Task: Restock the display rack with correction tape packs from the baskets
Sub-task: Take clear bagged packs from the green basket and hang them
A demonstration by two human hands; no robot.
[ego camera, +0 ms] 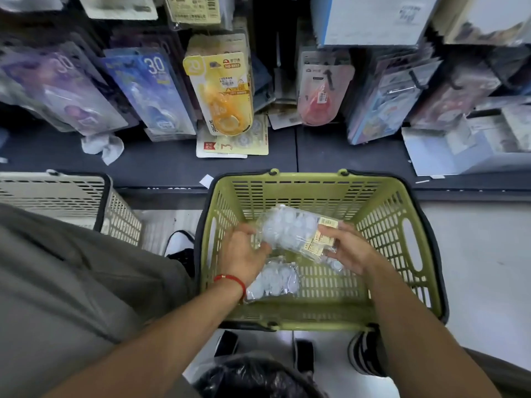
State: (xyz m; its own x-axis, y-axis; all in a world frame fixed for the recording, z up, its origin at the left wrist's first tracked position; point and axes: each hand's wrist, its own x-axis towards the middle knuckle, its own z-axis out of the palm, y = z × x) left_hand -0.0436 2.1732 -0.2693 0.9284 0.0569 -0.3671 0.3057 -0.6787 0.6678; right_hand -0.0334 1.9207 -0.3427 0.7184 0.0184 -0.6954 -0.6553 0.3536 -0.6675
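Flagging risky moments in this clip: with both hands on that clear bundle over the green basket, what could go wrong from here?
1. The clear-wrapped bundle of packs is held only at its ends by the left hand and right hand; the slick wrap could slip back into the green basket.
2. The hanging packs, like the yellow pack, sit crowded and tilted; adding more could knock some loose.

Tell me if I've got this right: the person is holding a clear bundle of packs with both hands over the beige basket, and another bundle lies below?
Not quite. The bundle of packs, held by the left hand and right hand, is over the green basket, not the beige one, as the head view shows. Another bundle does lie below.
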